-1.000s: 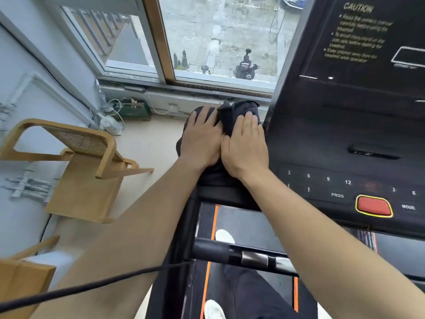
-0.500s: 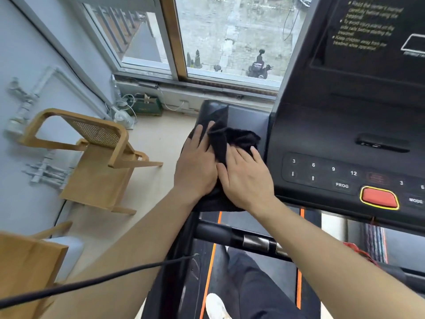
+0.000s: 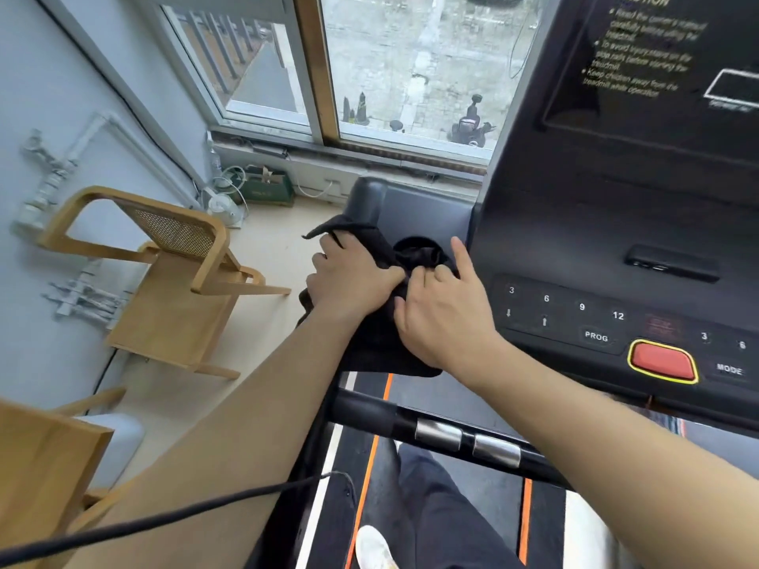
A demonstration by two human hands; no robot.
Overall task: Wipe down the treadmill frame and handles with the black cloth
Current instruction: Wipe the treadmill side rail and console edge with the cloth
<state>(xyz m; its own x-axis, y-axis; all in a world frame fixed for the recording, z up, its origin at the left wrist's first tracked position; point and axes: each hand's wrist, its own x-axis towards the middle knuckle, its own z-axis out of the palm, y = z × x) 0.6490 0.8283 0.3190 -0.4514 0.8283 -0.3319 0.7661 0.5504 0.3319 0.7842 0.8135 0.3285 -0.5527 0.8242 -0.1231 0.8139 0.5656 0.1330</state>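
Observation:
The black cloth [image 3: 369, 347] lies bunched on the grey left side tray [image 3: 419, 211] of the treadmill console [image 3: 616, 223]. My left hand [image 3: 349, 281] presses down on the cloth's left part, fingers curled over it. My right hand [image 3: 443, 314] grips the cloth's right part, index finger stretched up beside a round cup recess [image 3: 419, 252] into which cloth is pushed. Below my hands runs the black handle bar [image 3: 369, 416] with two metal pulse sensors [image 3: 464, 441].
A wooden chair [image 3: 172, 281] stands left of the treadmill, another wooden piece [image 3: 37, 462] at lower left. A black cable [image 3: 185, 515] crosses my left forearm. The red stop button [image 3: 661, 361] sits on the console's key panel. The window [image 3: 369, 63] is ahead; my legs stand on the belt [image 3: 451, 519].
Both hands slid the cloth back toward me along the side tray, baring its far grey end. The cloth is now tucked into the cup recess, and my right index finger has lifted off.

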